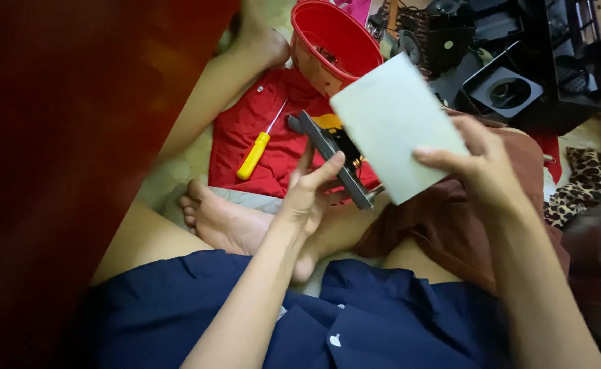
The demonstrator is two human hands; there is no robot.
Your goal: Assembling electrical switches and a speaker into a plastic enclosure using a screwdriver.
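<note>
My right hand (482, 167) grips a flat pale grey-white rectangular panel (396, 126) by its lower right corner and holds it tilted in the air. My left hand (311, 195) holds a dark grey flat part (335, 160) with black and yellow pieces on it, just left of and partly behind the panel. The thumb lies along its edge. Both hands are above my crossed bare legs and foot (225, 222).
A yellow-handled screwdriver (256, 154) lies on a red cloth (273, 137) on the floor. A red plastic bowl (335, 41) stands behind it. Black electronic parts and fan housings (512, 61) sit at the upper right. A dark red surface (54, 150) fills the left.
</note>
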